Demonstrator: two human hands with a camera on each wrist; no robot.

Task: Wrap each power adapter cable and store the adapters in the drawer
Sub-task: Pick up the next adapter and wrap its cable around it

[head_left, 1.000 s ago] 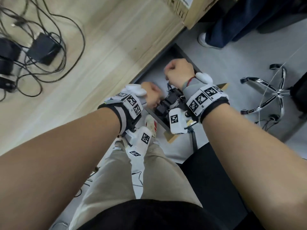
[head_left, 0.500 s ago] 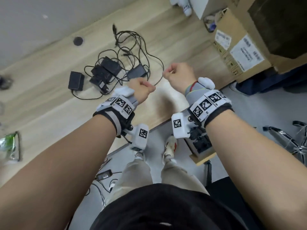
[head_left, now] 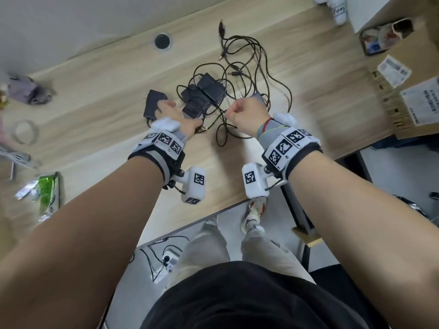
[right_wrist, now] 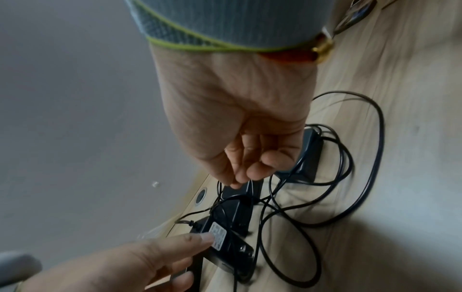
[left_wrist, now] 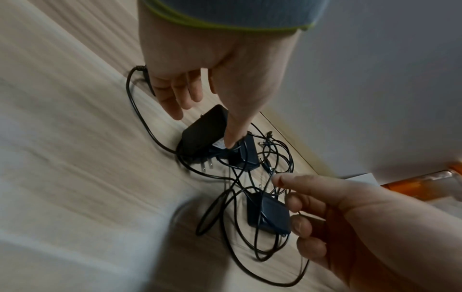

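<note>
Four black power adapters [head_left: 204, 95] lie on the wooden desk [head_left: 99, 86], three in a tangle of thin black cables [head_left: 256, 74], one [head_left: 152, 106] just beside it. The left hand [head_left: 174, 118] reaches over them with straight fingers, holding nothing. The right hand [head_left: 247, 116] has loosely curled fingers, holding nothing.

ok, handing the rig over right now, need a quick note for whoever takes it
Left hand: open, fingertip on a labelled adapter in the tangled pile.
Right hand: curled over the cables; can't tell if it pinches one.
Everything sits on the desk; a lone adapter lies apart at the left.
Done: nothing in view is wrapped.
Left: untangle, wrap each, store in drawer (not clearly in view).
</note>
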